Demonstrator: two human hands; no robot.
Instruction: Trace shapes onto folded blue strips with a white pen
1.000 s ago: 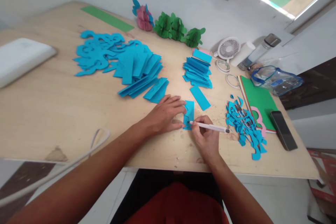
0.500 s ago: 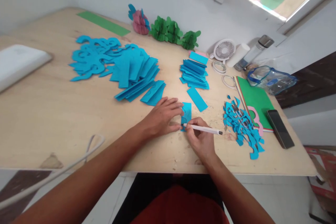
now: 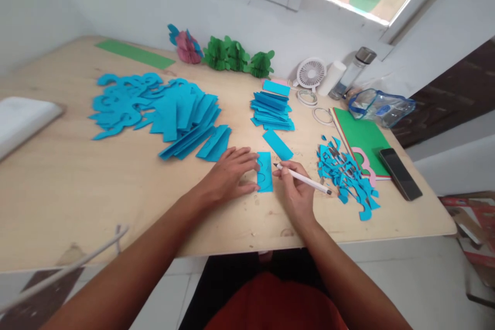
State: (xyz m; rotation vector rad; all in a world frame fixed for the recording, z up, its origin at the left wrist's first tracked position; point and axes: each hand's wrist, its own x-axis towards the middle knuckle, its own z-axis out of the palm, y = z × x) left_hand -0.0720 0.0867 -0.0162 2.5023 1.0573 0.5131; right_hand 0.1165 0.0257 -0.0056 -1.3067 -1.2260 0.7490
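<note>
A small blue paper rectangle (image 3: 265, 172) with curved pen lines lies on the table in front of me. My left hand (image 3: 234, 172) rests flat at its left edge, fingers stretched out and fingertips touching the paper. In my right hand (image 3: 297, 185) is a white pen (image 3: 307, 180), its dark tip raised just right of the paper. Another blue strip (image 3: 278, 145) lies just beyond, below a stack of blue paper pieces (image 3: 271, 111). Left of these, folded blue papers (image 3: 185, 113) fan out beside a heap of curly blue cut-outs (image 3: 126, 100).
Blue scraps (image 3: 348, 172) lie at right, near a pink paper shape (image 3: 364, 165), a green sheet (image 3: 361, 131) and a phone (image 3: 400, 174). Along the wall stand green paper figures (image 3: 235, 55), a small fan (image 3: 311, 73) and a bottle (image 3: 353, 73). A white cable (image 3: 77, 268) crosses the left front edge.
My right hand has lifted the pen tip off the paper and drawn it to the right, uncovering the curved lines. The left hand stays at the paper's edge. The camera view has shifted.
</note>
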